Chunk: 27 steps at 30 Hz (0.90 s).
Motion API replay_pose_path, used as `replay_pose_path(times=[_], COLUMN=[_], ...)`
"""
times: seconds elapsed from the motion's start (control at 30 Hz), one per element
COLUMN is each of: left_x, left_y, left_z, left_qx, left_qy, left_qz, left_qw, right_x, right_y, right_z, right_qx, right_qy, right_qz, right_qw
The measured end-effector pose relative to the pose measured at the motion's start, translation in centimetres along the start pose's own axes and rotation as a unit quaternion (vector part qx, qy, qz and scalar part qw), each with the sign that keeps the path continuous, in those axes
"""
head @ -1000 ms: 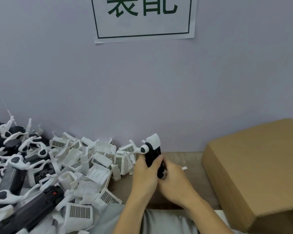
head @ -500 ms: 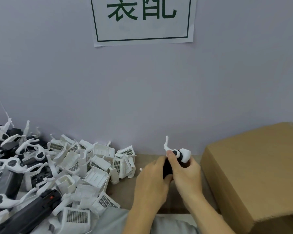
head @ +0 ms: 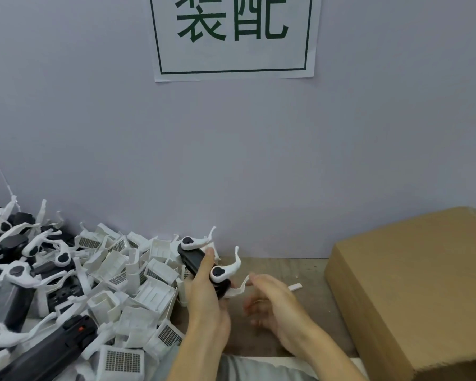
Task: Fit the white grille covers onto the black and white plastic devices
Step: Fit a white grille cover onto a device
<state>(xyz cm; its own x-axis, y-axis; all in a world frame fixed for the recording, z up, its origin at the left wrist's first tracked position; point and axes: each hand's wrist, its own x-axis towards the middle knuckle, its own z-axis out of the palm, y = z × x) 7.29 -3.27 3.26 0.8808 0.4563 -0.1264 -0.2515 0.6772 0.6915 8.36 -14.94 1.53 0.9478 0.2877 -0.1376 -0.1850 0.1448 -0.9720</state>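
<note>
The left hand (head: 204, 295) gripped a black and white device (head: 204, 266), fingers curled round its black body. The device's long axis ran from upper left, beside the pile of white grille covers (head: 138, 276), down to lower right — its white curved arm pointed away from the pile. Whether one device or two were held could not be told. The right hand (head: 275, 303) lay just right of the device, blurred, fingers loosely spread and holding nothing. The pile lay immediately left of the left hand, so that hand was nearer — yet occupied. The cardboard box (head: 412, 287) stood well right of the pile. Judgement: the right hand would have to cross over for a cover.
</note>
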Motion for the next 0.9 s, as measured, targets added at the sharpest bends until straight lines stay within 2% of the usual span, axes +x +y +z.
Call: replay_pose_path(times=[0.1, 0.2, 0.27, 0.37, 0.47, 0.67, 0.77, 0.9], left_x=[-0.5, -0.9, -0.9, -0.4, -0.1, 0.2, 0.1, 0.0], left_y=[-0.1, -0.4, -0.8, -1.7, -2.3, -2.4, -1.9, -2.1], left_z=[0.2, 0.1, 0.1, 0.0, -0.1, -0.3, -0.4, -0.1], left_qx=[0.0, 0.051, 0.095, 0.18, 0.236, 0.183, 0.162, 0.215], left_qy=[-0.039, -0.077, -0.097, -0.077, -0.072, -0.051, -0.053, -0.048], left_qz=[-0.025, -0.026, -0.031, -0.009, -0.007, -0.042, -0.066, -0.013], left_qw=[0.999, 0.995, 0.99, 0.981, 0.969, 0.981, 0.983, 0.975], right_x=[-0.9, -1.1, -0.9, -0.4, -0.1, 0.1, 0.0, 0.1], right_y=[-0.5, -0.6, -0.5, -0.3, 0.0, 0.1, 0.2, 0.3], right_z=[0.2, 0.2, 0.2, 0.0, -0.1, 0.1, 0.2, 0.3], right_qx=[0.041, 0.038, 0.041, 0.066, -0.004, -0.095, -0.051, -0.029], right_qy=[-0.095, -0.129, -0.116, -0.065, -0.032, -0.026, -0.054, -0.061], right_qz=[0.05, 0.033, 0.004, -0.027, -0.047, -0.085, -0.072, -0.037], right_qw=[0.993, 0.99, 0.992, 0.995, 0.998, 0.992, 0.995, 0.997])
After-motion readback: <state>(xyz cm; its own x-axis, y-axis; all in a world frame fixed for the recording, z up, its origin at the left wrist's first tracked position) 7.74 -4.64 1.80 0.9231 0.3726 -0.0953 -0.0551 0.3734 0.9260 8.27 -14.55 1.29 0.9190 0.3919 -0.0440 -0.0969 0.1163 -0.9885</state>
